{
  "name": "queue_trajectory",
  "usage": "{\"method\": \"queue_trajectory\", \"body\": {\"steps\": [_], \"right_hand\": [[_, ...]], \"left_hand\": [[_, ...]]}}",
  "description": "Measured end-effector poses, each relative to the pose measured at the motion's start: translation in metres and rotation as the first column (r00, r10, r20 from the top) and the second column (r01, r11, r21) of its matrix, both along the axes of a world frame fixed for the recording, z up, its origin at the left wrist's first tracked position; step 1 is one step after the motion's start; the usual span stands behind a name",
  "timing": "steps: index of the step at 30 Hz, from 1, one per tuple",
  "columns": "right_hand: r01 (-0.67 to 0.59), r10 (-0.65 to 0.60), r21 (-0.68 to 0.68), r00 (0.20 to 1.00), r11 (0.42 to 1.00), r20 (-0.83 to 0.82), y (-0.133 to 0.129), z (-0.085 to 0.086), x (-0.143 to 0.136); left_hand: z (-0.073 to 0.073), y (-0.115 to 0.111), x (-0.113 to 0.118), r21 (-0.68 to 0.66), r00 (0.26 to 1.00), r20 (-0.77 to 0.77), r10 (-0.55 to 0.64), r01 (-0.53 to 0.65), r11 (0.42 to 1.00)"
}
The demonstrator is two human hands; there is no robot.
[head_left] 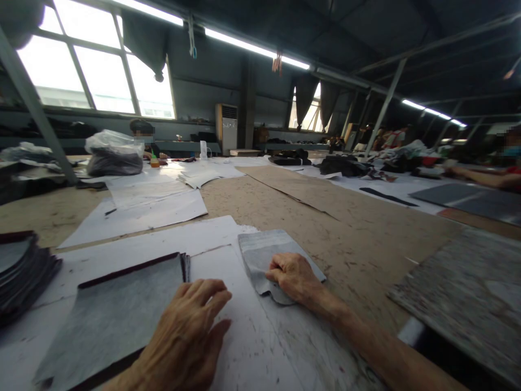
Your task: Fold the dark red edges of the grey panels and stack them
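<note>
My left hand (195,326) is over the white paper (248,336), fingers bent and a little apart, with nothing visible in it. It is beside the right edge of a grey fabric stack (118,304) with dark edges. My right hand (291,274) rests on a light grey fabric piece (260,250), its fingers curled in and pinched at the cloth. That piece lies partly on white paper and partly on the brown board, its near edge wavy.
Another pile of dark-edged pieces (24,277) stands at the left. A thick speckled slab (468,288) juts in at the right. Farther back are a plastic bag (116,155), a small bottle (154,161), dark cloth heaps (344,165) and a person at each side.
</note>
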State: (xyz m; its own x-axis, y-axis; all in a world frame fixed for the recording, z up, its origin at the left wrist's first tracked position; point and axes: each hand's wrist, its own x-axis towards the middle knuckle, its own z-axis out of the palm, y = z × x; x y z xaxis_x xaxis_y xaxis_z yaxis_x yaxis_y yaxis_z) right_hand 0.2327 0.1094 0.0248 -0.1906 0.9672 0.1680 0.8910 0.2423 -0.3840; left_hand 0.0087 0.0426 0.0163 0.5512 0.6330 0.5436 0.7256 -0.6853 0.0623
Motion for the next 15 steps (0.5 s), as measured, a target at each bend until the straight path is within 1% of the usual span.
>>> {"method": "queue_trajectory", "body": {"steps": [3, 5, 10, 15], "right_hand": [[-0.016, 0.017, 0.018, 0.999, 1.0, -0.028, -0.001, -0.001, 0.001], [-0.023, 0.024, 0.02, 0.998, 1.0, -0.064, -0.001, -0.003, 0.003], [-0.027, 0.021, -0.031, 0.983, 0.999, -0.18, 0.001, -0.004, 0.008], [-0.031, -0.015, -0.14, 0.949, 0.99, -0.314, 0.003, -0.004, 0.011]], "left_hand": [[0.0, 0.011, 0.023, -0.147, 1.0, -0.021, 0.007, -0.01, 0.989], [0.002, 0.021, 0.033, -0.208, 0.998, -0.052, 0.017, -0.027, 0.978], [0.004, 0.045, 0.051, -0.238, 0.996, -0.076, 0.037, -0.054, 0.97], [0.001, 0.052, 0.057, -0.251, 0.994, -0.094, 0.061, -0.082, 0.965]]}}
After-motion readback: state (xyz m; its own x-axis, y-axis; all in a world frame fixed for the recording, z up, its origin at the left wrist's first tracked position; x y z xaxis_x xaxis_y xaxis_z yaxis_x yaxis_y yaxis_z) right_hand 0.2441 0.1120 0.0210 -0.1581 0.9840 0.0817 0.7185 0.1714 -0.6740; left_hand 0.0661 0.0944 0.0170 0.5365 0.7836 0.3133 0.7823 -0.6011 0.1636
